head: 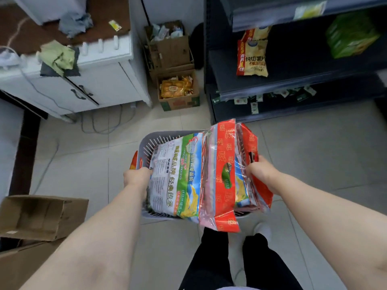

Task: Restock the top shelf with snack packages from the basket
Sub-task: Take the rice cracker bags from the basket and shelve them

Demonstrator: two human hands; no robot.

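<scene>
Forearms, two, entering from 6 o'clock. Left hand (137,176): fingers curled, it seems over the left rim of the basket (146,141), touching the white-green package (178,176). Right hand (259,172): fingers curled round the right edge of the red packages (224,174). Packages stand on end in the basket, long axes running 6 to 12. Top shelf (303,19): at 1 o'clock, above and beyond. Right hand nearer it; the lift likely goes that way.

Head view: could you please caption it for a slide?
Left hand grips the grey basket, right hand its red snack packages, before a sparsely stocked dark shelf unit.
</scene>
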